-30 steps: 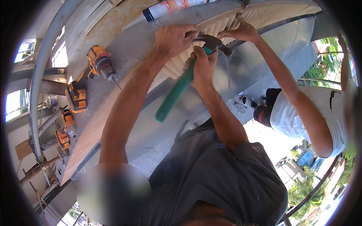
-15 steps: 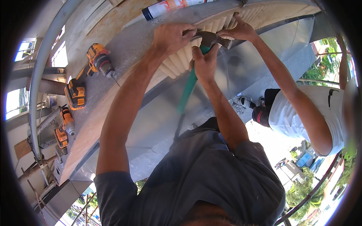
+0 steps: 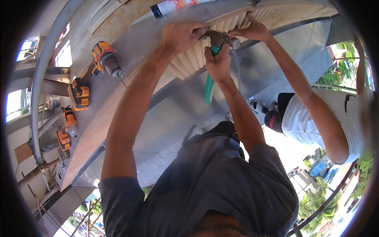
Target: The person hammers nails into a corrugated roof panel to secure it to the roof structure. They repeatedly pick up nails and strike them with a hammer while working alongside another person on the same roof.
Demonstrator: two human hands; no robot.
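My right hand (image 3: 218, 65) is closed around a claw hammer (image 3: 209, 89) with a green handle, gripping it high near its metal head. The head lies against the fluted, cream-coloured panel (image 3: 184, 66), its claw side close to my left fingertips. My left hand (image 3: 179, 37) is pinched at the panel's upper edge; what its fingers hold, if anything, is too small to make out. Just right of the hammer head, a co-worker's hand (image 3: 254, 31) presses on the same panel with fingers spread.
On the grey ledge to the left lie an orange drill (image 3: 106, 59) with a bit fitted and a second orange power tool (image 3: 70, 121). A sealant cartridge (image 3: 177, 6) lies at the top. Scaffold pipe (image 3: 43, 75) rises at left. The co-worker (image 3: 316, 118) stands at right.
My right hand and the hammer have shifted slightly right, and the handle's lower end has swung right. My left hand stays at nearly the same spot.
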